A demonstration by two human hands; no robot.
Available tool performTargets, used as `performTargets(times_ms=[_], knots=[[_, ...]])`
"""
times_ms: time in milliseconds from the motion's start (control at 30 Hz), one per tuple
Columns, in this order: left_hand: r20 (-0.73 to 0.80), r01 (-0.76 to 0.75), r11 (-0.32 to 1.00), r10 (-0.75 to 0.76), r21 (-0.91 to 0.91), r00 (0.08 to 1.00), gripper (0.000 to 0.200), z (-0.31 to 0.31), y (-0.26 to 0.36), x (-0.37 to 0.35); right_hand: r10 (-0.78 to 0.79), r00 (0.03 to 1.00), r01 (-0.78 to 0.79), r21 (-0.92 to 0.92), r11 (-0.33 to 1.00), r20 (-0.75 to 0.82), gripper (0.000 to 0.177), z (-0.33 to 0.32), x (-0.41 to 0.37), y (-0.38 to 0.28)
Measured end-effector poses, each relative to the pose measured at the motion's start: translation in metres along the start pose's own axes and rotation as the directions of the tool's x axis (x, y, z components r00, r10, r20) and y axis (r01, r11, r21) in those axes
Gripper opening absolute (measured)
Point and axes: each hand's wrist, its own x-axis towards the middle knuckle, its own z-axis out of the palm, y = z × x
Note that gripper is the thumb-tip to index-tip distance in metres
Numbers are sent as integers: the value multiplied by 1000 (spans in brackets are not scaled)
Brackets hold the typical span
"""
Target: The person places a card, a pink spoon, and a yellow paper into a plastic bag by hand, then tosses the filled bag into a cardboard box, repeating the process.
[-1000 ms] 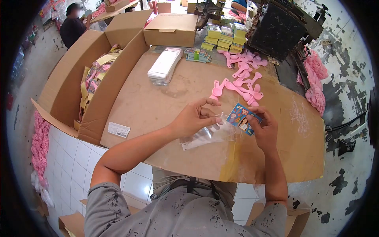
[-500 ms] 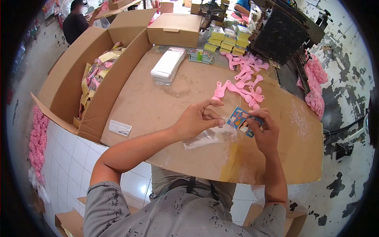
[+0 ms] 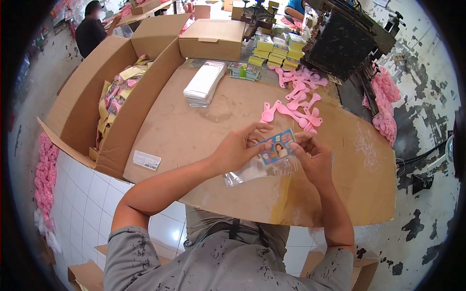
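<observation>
Carton [image 3: 82, 104]: one, open, left of table [image 3: 204, 131]. Left hand [image 3: 238, 148]: fingers pinched on one clear bag [image 3: 250, 172] at its mouth. Printed card [image 3: 277, 148]: one, held just above the table between both hands. Right hand [image 3: 313, 162]: fingertips closed on the card's edge. Handling, as judged: card square to a spread bag mouth. Pink spoons [image 3: 296, 104]: heaped, uncountable.
</observation>
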Motion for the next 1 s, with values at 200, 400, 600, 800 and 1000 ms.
performTargets(times_ms=[200, 400, 600, 800, 1000], knots=[[74, 23, 997, -28, 72, 997, 37, 0, -9, -1, -112, 909, 224, -243, 944, 401, 19, -3, 5, -12], [26, 116, 991, -114, -66, 993, 34, -2, -19, 6, -281, 912, 392, -834, 388, 298, 29, -63, 52, 37], [103, 154, 979, -141, -132, 985, 35, -9, -26, 10, -315, 887, 450, -786, 424, 338, 20, -72, 61, 44], [108, 167, 974, -152, -151, 983, 43, -8, -15, 8, -203, 979, 193, 245, 950, 18, 20, -44, 35, 10], [131, 172, 959, -145, -226, 981, 45, -4, -14, 9, -291, 955, 265, 282, 922, 54, 15, -48, 32, 15]])
